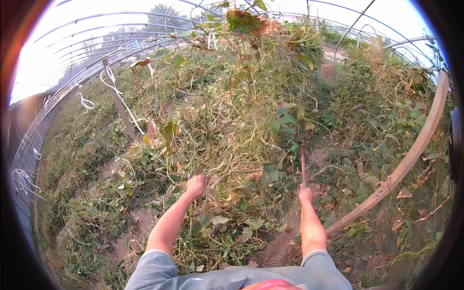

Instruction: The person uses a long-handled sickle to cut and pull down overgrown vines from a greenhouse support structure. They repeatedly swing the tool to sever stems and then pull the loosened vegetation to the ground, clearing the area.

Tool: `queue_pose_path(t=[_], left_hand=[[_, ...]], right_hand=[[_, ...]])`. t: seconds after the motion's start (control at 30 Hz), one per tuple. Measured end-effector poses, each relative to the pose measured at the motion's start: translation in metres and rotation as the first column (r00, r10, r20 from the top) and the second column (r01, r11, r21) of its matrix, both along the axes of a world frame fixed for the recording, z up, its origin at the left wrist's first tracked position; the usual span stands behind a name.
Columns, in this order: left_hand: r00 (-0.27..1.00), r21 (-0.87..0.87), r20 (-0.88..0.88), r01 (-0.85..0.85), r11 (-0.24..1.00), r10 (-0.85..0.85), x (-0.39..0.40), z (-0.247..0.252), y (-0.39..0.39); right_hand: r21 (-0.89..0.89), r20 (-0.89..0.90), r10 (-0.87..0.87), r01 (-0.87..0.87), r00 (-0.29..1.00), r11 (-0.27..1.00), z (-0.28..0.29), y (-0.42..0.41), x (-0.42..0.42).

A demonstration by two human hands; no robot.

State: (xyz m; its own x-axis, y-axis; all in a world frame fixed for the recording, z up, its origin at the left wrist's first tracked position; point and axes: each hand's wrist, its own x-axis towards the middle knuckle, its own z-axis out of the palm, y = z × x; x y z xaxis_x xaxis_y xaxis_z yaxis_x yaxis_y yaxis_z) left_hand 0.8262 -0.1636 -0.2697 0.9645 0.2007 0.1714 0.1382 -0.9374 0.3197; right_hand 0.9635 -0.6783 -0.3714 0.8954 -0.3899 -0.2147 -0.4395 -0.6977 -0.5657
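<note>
Before me rises a big tangled heap of climbing vines [232,145], part green and part dried to straw colour. My left hand [197,185] is closed in a fist on vine stems at the near left side of the heap. To the right, my right hand [305,195] grips a thin wooden tool handle [303,163] that points away from me. The handle's far end reaches dark foliage, and I cannot tell what head it carries. Large browned leaves [250,23] hang on the vines at the top of the view.
A wooden post [402,168], bent by the lens, crosses the right side. Another post [117,98] with white twine [123,99] stands at left. Metal greenhouse hoops [119,25] arch overhead. Bare soil [281,243] shows near my body, and more vines [384,127] cover the right.
</note>
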Motion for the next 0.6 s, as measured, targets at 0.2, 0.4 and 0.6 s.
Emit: queue_pose_path(t=[0.2, 0.4, 0.6], left_hand=[[0.805, -0.141, -0.465, -0.477, 0.867, 0.368, -0.254, -0.183, 0.04], [0.744, 0.014, -0.506, -0.499, 0.867, 0.436, -0.236, -0.128, 0.101], [0.85, -0.245, 0.45, -0.175, 0.954, 0.272, -0.047, 0.102, 0.115]], right_hand=[[0.199, 0.109, 0.222, -0.24, 0.969, 0.95, -0.058, 0.046, -0.148], [0.297, 0.396, 0.452, -0.577, 0.799, 0.761, 0.072, 0.11, -0.147], [0.302, 0.585, 0.494, -0.738, 0.643, 0.604, 0.127, 0.178, -0.141]])
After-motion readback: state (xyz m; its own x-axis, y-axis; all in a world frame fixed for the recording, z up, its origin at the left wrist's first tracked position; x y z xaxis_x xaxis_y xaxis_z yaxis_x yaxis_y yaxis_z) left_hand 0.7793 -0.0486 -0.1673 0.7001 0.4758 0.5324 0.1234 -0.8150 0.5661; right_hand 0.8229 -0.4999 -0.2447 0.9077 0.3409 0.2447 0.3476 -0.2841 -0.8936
